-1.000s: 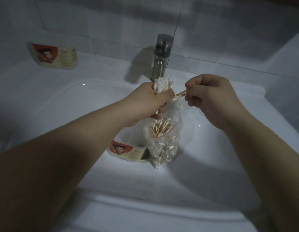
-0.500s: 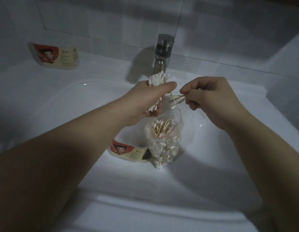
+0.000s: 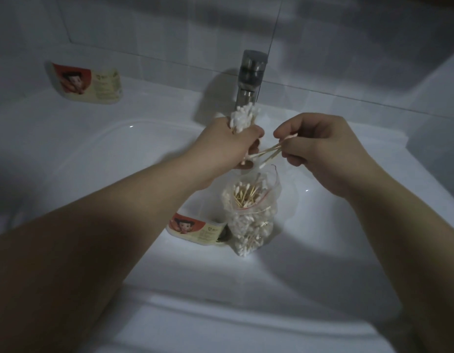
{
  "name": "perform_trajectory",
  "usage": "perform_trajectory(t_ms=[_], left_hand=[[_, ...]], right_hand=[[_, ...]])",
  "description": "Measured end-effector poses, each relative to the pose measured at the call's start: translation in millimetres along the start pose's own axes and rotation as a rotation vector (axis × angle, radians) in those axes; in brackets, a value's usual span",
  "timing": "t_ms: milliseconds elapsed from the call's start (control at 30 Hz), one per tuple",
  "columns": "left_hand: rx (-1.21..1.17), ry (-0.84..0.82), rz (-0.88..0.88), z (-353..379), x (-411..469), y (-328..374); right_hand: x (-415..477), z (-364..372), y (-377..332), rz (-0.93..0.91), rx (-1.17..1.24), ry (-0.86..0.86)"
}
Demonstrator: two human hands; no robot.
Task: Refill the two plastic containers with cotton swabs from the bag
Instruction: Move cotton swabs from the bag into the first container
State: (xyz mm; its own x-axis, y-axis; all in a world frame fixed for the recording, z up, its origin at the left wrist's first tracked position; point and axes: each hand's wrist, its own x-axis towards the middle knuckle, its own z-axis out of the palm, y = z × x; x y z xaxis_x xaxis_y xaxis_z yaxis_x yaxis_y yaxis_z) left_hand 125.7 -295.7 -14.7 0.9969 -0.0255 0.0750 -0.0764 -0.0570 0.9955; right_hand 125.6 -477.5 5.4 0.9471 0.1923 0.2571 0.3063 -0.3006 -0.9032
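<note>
My left hand (image 3: 228, 146) grips an upright bundle of cotton swabs (image 3: 242, 118) above the sink basin, white tips sticking out on top. My right hand (image 3: 320, 146) pinches a few loose swabs (image 3: 268, 154) that slant down toward the left hand. Below both hands an open clear plastic bag (image 3: 251, 212) full of swabs stands in the basin. A plastic container (image 3: 195, 228) with a red cartoon label lies beside the bag on its left. A second container (image 3: 84, 82) with the same label leans against the wall on the back left ledge.
A metal faucet (image 3: 251, 75) rises just behind my left hand. The white sink (image 3: 119, 154) has a wide rim all round, and grey tiled walls close in at the back and right. A dark drain part shows between container and bag.
My right hand has lowered slightly, and the few swabs it pinches now slant down to the bottom of the left hand's bundle. The left hand's bundle rose a little.
</note>
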Motion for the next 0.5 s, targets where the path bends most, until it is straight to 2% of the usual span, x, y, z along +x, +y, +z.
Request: perform_trajectory(t_ms=[167, 267, 400, 467, 500], left_hand=[[0.019, -0.226, 0.036, 0.9, -6.8, -1.3], [0.14, -0.282, 0.117, 0.1, -8.0, -2.0], [0.196, -0.196, 0.083, -2.3, -4.3, -3.7], [0.15, -0.125, 0.073, -2.5, -2.7, -2.9], [0.112, -0.089, 0.075, -2.4, -2.0, -2.2]], right_hand=[[0.2, 5.9, 0.8, -0.032, -0.012, 0.056], [0.0, 7.0, 0.1, -0.04, 0.025, 0.096], [-1.8, 10.4, -3.3, -0.034, 0.114, 0.151], [-3.0, 8.8, -3.8, -0.037, 0.037, 0.167], [-4.0, 7.0, -3.5, -0.062, -0.079, 0.134]])
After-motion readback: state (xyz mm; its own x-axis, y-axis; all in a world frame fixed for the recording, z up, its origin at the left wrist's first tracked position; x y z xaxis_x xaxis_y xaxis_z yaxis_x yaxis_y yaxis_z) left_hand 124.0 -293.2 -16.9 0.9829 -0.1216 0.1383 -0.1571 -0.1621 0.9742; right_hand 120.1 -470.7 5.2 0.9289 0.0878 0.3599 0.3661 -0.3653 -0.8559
